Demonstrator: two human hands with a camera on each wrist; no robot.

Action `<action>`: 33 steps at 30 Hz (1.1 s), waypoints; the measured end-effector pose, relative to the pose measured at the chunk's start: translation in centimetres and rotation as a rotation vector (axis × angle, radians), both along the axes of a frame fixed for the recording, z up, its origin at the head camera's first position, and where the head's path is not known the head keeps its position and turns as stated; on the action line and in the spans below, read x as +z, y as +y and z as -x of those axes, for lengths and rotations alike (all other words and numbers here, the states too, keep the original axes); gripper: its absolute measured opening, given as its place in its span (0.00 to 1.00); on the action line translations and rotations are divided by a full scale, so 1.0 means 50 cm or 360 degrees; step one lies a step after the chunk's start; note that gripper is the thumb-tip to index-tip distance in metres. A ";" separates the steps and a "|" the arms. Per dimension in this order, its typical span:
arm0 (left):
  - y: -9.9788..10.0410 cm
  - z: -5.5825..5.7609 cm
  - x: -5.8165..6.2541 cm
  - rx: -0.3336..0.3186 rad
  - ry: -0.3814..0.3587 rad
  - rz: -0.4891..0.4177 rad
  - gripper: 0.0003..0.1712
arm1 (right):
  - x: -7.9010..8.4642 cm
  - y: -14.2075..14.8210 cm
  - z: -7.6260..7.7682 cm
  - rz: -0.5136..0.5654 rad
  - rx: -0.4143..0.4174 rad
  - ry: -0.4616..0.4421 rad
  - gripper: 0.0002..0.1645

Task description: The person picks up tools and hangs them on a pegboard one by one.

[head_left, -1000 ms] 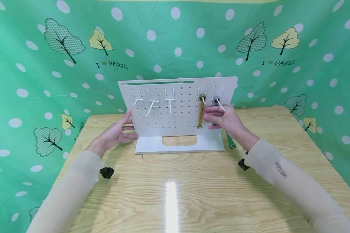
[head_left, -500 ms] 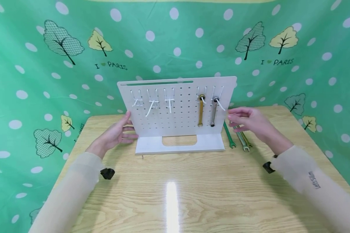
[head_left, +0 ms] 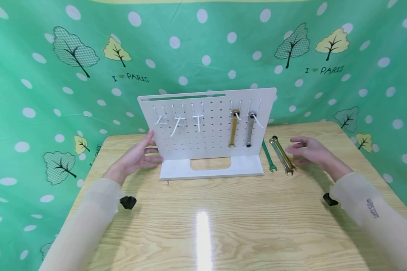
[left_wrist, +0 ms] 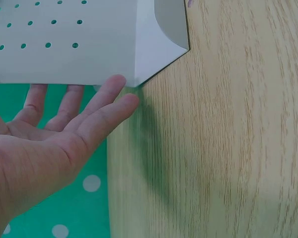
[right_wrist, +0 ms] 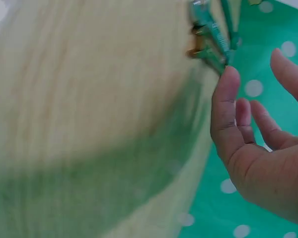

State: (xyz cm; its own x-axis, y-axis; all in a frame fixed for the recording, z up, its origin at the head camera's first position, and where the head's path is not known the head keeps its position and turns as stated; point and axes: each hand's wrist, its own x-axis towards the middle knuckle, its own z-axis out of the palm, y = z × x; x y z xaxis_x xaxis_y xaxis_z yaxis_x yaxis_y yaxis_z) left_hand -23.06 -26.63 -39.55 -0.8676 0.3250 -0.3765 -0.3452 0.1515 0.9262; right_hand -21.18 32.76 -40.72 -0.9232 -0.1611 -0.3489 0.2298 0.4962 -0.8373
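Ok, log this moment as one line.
left hand: at left edge of pegboard | right hand: holding nothing, near loose wrenches | hung: gold wrench, silver wrench

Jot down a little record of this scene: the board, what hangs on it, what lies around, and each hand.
Board: white pegboard, upright on the table
Hanging: gold wrench, silver wrench
Bare hooks: three, toward the left
Lying right of board: green wrench, another silver one, another gold one
Left hand: at the board's left edge
Right hand: beside the lying wrenches, holding nothing
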 end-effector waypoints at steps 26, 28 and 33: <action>-0.001 0.004 -0.004 0.0002 0.0022 0.0004 0.58 | -0.028 -0.030 0.031 -0.0231 -0.0059 -0.0162 0.46; 0.000 0.003 -0.004 0.0005 0.0020 0.0004 0.58 | -0.028 -0.031 0.031 -0.0235 -0.0050 -0.0175 0.43; 0.001 0.003 -0.006 0.0005 0.0014 -0.0004 0.57 | -0.029 -0.030 0.035 -0.0224 -0.0008 -0.0213 0.40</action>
